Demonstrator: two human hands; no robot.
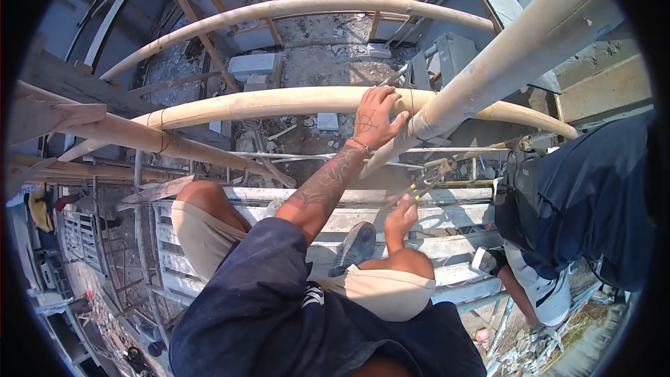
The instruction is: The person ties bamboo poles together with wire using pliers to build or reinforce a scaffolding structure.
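Note:
My left hand [377,120] lies over the middle bamboo pole [279,102], its fingers spread on top, close to where a thick slanting bamboo pole [502,63] is tied across it. Lower down, beside my bent knee, my right hand [402,218] is closed around a tool with yellow-marked handles [414,192]. The far end of that tool is hard to make out against the dark wire loops [441,171] near it. Thin ties wrap the joints between poles.
Slatted white scaffold boards [460,213] lie under my shoe. A co-worker in dark clothes [593,195] is close on the right. Another bamboo pole [307,5] crosses farther out. Far below is a rubble-strewn floor [314,49]. A pole [139,134] slants at left.

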